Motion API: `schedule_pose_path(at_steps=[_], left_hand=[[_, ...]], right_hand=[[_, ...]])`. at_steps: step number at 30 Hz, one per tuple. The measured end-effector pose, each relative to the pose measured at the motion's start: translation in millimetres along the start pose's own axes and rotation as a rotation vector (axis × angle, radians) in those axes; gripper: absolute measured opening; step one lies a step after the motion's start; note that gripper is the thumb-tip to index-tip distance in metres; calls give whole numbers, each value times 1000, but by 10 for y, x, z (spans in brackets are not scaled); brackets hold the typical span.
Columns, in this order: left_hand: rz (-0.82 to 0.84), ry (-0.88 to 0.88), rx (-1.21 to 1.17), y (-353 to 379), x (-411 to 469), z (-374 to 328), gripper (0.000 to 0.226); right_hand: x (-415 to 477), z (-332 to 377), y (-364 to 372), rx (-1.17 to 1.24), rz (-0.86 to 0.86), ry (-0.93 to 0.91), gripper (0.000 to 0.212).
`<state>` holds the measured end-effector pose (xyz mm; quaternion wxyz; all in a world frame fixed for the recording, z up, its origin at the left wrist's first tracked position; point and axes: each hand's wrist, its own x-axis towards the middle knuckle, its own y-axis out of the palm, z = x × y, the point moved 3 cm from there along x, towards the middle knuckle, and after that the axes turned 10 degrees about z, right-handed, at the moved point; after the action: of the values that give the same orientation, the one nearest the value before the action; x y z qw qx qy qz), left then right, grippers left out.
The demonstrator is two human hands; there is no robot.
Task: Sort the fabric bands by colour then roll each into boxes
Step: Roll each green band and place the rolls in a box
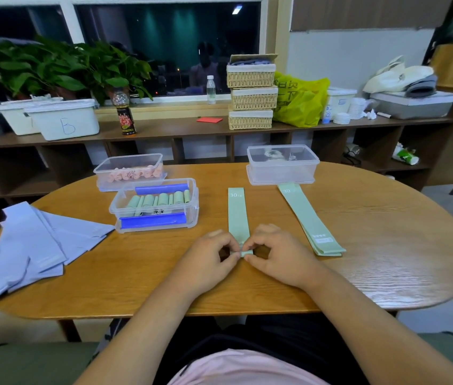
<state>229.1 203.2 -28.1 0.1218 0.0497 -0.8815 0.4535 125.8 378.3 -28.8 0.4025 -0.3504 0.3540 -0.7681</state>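
A pale green fabric band (238, 215) lies flat, running away from me at the table's middle. My left hand (210, 257) and my right hand (276, 252) both pinch its near end, which is folded over into a small roll. To the right lies a stack of green bands (307, 218). An open clear box with blue clips (154, 205) holds several rolled green bands. Behind it a closed clear box (129, 170) holds pink rolls. Another clear box (282, 163) stands at the back right, lid on. A pile of lilac bands (36, 245) spreads over the table's left.
The round wooden table (386, 259) has its edge close to my body. Behind it runs a low wooden shelf (164, 126) with white bins, a dark bottle, wicker baskets and a yellow bag. Plants stand at the window.
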Motion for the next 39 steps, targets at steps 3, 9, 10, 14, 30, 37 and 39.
schedule_pose_path(at_steps=[3, 9, 10, 14, 30, 37, 39], left_hand=[[18, -12, 1, 9, 0, 25, 8], [5, -31, -42, 4, -8, 45, 9], [4, -36, -44, 3, -10, 46, 9], [10, -47, -56, 0, -6, 46, 10], [-25, -19, 34, 9, -25, 12, 3], [-70, -9, 79, -2, -42, -13, 17], [-63, -12, 91, -6, -49, -17, 20]], right_hand=[[-1, 6, 2, 22, 8, -16, 11], [-7, -7, 1, 42, 14, -22, 9], [-9, -5, 0, 45, 14, -23, 9], [-12, -6, -10, 45, 20, -16, 10], [-10, -1, -14, -34, -4, 3, 14], [1, 21, 0, -145, 9, 31, 23], [-1, 36, 3, -173, 9, 30, 23]])
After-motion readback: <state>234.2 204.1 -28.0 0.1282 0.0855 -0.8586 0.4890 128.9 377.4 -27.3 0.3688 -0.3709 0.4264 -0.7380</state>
